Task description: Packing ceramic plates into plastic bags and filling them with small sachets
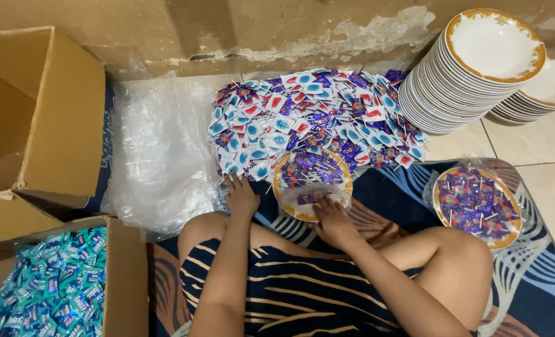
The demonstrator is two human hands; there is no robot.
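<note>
Right hand [333, 219] grips the near rim of a lolly-filled plate [312, 183]; left hand [240, 196], fingers spread, rests on the wrapped-lolly heap [315, 118]. Tilting the plate risks spilling lollies.

- lollipop pile [315, 118] behind plate [312, 185]
- plate stacks [477, 68] right of pile
- second filled plate [476, 205] right
- boxes [40, 125] left, plastic sheet [159, 156] between

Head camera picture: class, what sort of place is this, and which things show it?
Probably a home floor used for packing sweets: a patterned blue rug on pale floor tiles, a heap of wrapped lollipops, and stacked gold-rimmed white plates.
</note>
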